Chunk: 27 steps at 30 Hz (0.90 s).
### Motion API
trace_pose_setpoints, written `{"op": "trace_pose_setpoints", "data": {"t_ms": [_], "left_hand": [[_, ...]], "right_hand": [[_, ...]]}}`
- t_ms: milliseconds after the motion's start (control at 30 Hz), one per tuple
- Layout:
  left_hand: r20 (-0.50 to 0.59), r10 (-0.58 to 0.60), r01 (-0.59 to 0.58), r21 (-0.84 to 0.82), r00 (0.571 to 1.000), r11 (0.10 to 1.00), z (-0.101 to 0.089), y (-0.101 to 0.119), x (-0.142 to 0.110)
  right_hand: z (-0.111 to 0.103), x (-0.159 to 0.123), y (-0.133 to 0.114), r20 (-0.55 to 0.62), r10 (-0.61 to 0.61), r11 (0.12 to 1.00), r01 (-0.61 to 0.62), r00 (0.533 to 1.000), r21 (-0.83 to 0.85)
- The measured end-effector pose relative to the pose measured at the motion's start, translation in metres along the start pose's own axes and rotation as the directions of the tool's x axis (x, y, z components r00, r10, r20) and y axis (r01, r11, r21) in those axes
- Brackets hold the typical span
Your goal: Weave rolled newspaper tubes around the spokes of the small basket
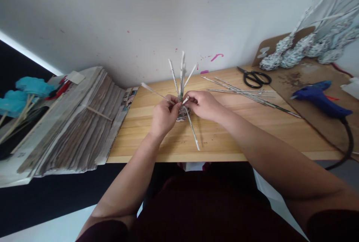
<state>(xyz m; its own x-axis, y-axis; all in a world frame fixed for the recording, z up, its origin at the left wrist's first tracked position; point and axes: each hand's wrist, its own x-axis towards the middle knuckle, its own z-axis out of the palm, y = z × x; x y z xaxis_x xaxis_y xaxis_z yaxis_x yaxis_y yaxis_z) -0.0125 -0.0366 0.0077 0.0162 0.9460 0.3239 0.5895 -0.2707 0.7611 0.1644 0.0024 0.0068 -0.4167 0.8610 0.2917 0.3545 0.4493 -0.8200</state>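
Note:
A small woven form of rolled newspaper [183, 113] stands on the wooden table, with several paper tubes [181, 73] sticking up and outward from it. My left hand [166, 114] is closed at its left side, thumb and fingers pinching at the woven paper. From the right, my right hand [203, 104] pinches a short white tube end [185, 100] near the top of the form. One tube [193, 129] slants down toward the table's front. Part of the form is hidden behind my fingers.
Loose paper tubes [244, 94] and black scissors [254, 77] lie to the right. A blue glue gun [322, 98] rests on a brown board [311, 122], with woven paper pieces [298, 51] behind. At left stands a tall newspaper stack [81, 122] with blue flower-like pieces [30, 88].

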Motion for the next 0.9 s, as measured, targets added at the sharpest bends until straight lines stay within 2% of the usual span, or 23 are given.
{"op": "trace_pose_setpoints", "data": {"t_ms": [133, 300, 400, 467, 567, 667, 767, 900], "left_hand": [[0.000, -0.057, 0.057, -0.070, 0.998, 0.996, -0.001, 0.004, 0.000], [0.006, -0.078, 0.078, -0.119, 0.997, 0.990, 0.002, 0.003, -0.001], [0.022, -0.073, 0.075, -0.146, 0.997, 0.986, 0.001, -0.002, 0.001], [0.058, -0.039, 0.048, -0.176, 0.998, 0.983, -0.005, -0.007, 0.004], [0.183, 0.042, 0.007, -0.263, 0.982, 0.965, -0.019, -0.015, 0.015], [0.294, 0.083, 0.010, -0.301, 0.952, 0.954, -0.032, -0.021, 0.030], [0.340, 0.118, 0.000, -0.327, 0.933, 0.945, -0.037, -0.026, 0.040], [0.356, 0.104, 0.056, -0.413, 0.929, 0.909, -0.034, -0.034, 0.038]], "right_hand": [[-0.002, 0.000, 0.001, -0.013, 0.030, 0.999, -0.030, 0.999, -0.026], [-0.004, 0.000, 0.003, -0.058, -0.085, 0.986, 0.076, 0.995, -0.147], [-0.006, 0.000, 0.003, -0.061, -0.121, 0.981, 0.110, 0.991, -0.160], [-0.008, 0.000, 0.001, -0.028, -0.058, 0.995, 0.055, 0.998, -0.087], [-0.013, 0.000, -0.003, 0.105, 0.045, 0.997, -0.051, 0.993, 0.059], [-0.017, -0.002, -0.007, 0.182, 0.044, 0.996, -0.058, 0.982, 0.072], [-0.017, -0.005, -0.010, 0.155, -0.008, 0.998, -0.001, 0.988, 0.056], [-0.010, -0.007, -0.010, 0.087, -0.058, 0.996, 0.053, 0.994, 0.068]]}}
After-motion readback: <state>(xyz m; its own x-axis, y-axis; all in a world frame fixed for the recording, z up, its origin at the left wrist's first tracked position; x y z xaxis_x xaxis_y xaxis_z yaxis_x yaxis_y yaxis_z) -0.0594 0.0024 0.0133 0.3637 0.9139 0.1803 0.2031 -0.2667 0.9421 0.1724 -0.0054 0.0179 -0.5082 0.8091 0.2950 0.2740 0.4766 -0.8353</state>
